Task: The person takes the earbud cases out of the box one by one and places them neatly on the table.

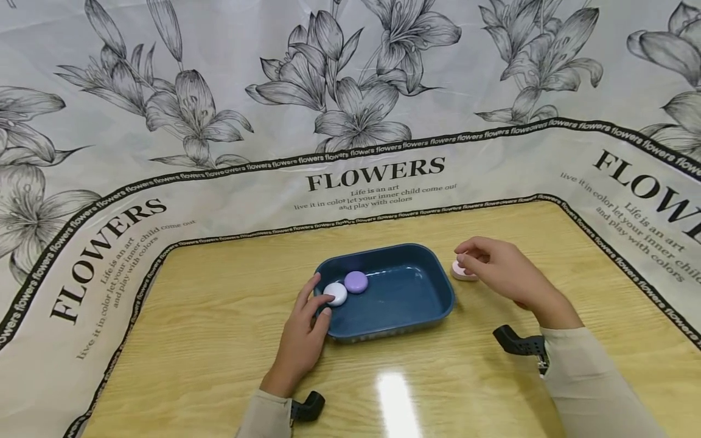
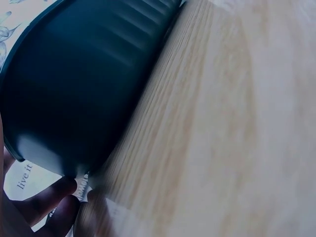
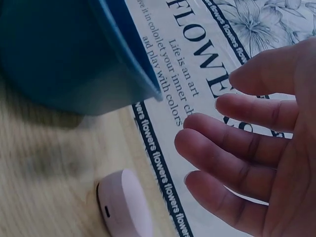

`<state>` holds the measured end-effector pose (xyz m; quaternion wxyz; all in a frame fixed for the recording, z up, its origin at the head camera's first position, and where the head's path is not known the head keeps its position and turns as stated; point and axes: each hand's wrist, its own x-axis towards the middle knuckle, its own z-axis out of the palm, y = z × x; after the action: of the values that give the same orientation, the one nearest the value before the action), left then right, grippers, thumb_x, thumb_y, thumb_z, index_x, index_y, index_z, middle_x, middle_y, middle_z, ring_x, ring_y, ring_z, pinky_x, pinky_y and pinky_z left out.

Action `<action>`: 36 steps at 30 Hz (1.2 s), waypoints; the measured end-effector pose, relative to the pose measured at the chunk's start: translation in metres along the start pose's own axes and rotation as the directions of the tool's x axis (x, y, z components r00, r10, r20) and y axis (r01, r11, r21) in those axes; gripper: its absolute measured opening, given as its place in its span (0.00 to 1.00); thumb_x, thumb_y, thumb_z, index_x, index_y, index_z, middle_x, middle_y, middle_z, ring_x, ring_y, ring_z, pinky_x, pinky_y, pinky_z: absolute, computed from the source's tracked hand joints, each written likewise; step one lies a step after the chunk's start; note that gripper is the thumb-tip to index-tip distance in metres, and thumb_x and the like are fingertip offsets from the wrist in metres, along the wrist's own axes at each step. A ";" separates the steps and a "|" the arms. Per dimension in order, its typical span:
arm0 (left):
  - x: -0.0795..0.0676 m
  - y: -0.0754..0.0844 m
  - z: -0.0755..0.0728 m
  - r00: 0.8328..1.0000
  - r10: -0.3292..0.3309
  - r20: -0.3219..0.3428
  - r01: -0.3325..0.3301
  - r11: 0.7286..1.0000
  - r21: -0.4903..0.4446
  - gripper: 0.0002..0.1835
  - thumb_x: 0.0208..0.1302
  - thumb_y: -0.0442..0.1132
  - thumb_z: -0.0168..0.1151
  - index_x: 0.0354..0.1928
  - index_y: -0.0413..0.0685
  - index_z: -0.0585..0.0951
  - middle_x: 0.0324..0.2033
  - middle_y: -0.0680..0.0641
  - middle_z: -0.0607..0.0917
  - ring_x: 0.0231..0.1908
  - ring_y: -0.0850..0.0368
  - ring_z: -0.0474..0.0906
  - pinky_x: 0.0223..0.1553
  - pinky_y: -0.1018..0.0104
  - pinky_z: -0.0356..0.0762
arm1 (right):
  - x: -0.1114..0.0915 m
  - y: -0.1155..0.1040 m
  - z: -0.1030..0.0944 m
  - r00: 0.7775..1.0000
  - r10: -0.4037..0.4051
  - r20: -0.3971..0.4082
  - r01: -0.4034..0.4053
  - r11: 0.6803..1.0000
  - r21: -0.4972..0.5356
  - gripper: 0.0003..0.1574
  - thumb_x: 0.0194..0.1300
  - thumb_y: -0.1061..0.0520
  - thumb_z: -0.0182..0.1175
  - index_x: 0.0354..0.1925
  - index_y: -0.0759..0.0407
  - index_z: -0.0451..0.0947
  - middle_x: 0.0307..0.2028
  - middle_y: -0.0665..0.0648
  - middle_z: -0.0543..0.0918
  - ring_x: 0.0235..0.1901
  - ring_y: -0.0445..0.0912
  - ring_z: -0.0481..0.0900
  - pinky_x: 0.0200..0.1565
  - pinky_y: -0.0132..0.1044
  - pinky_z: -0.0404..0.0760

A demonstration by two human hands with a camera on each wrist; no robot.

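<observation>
At the left end of a dark blue rectangular tub [image 1: 400,304], my left hand [image 1: 302,331] reaches over the rim. One fingertip overlaps a white round puck-like case [image 1: 336,293] inside; whether it presses on it I cannot tell. A purple round case [image 1: 356,281] lies beside the white one. In the left wrist view, fingers [image 2: 47,205] of that hand show outside the tub's wall [image 2: 74,89]. Right of the tub, my right hand [image 1: 495,271] hovers over a pink round case [image 1: 463,271]. The right wrist view shows its fingers loosely bent, apart from the pink case [image 3: 129,205], which has a small dark slot.
The tub stands on a wood-grain table surface [image 1: 219,304]. A white cloth [image 1: 378,194] with flower prints and lettering borders it at the back and sides. Black wrist mounts [image 1: 517,342] sit at both sleeves.
</observation>
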<state>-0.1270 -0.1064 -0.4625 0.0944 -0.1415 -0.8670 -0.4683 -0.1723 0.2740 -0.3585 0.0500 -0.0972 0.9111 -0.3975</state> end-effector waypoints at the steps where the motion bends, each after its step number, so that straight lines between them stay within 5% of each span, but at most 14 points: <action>1: 0.000 0.000 0.000 1.000 -0.001 -0.002 0.001 1.000 0.002 0.13 0.76 0.41 0.53 0.57 0.54 0.82 0.75 0.61 0.58 0.72 0.58 0.59 0.61 0.46 0.69 | 0.001 -0.003 0.000 1.000 0.000 0.010 0.000 1.000 0.012 0.22 0.76 0.46 0.54 0.55 0.61 0.77 0.47 0.61 0.85 0.46 0.52 0.83 0.45 0.45 0.80; 6: 0.001 0.002 -0.001 1.000 0.003 0.006 -0.003 1.000 -0.003 0.14 0.77 0.42 0.52 0.57 0.54 0.82 0.76 0.60 0.59 0.73 0.57 0.58 0.62 0.46 0.69 | 0.007 -0.015 -0.001 0.997 0.006 0.071 -0.007 1.000 0.017 0.20 0.76 0.47 0.56 0.56 0.59 0.77 0.44 0.57 0.84 0.46 0.53 0.83 0.46 0.45 0.80; 17: 0.001 0.004 -0.004 1.000 0.009 -0.002 -0.009 1.000 -0.010 0.14 0.76 0.40 0.53 0.57 0.51 0.82 0.75 0.59 0.59 0.73 0.56 0.57 0.62 0.44 0.68 | 0.034 -0.048 0.004 0.975 -0.122 0.185 0.150 0.977 -0.150 0.20 0.75 0.49 0.56 0.58 0.58 0.78 0.43 0.55 0.85 0.39 0.46 0.82 0.41 0.45 0.79; 24: 0.000 0.003 -0.002 1.000 0.002 0.002 -0.002 1.000 -0.011 0.14 0.77 0.41 0.53 0.57 0.51 0.82 0.75 0.60 0.59 0.73 0.57 0.57 0.62 0.45 0.68 | 0.045 -0.057 0.008 0.957 -0.157 0.244 0.191 0.974 -0.125 0.22 0.76 0.47 0.55 0.59 0.58 0.78 0.45 0.56 0.85 0.44 0.48 0.82 0.47 0.48 0.79; 36: 0.002 0.004 -0.001 1.000 0.010 -0.010 -0.010 1.000 0.001 0.13 0.75 0.39 0.54 0.56 0.51 0.83 0.75 0.59 0.60 0.73 0.55 0.58 0.63 0.44 0.66 | 0.072 -0.062 0.032 0.919 -0.170 0.355 0.201 0.978 -0.052 0.22 0.75 0.51 0.56 0.60 0.61 0.77 0.39 0.51 0.84 0.41 0.54 0.84 0.40 0.44 0.79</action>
<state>-0.1275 -0.1048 -0.4587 0.1009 -0.1433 -0.8662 -0.4680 -0.2285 0.1944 -0.3359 0.1682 -0.2541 0.8909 -0.3368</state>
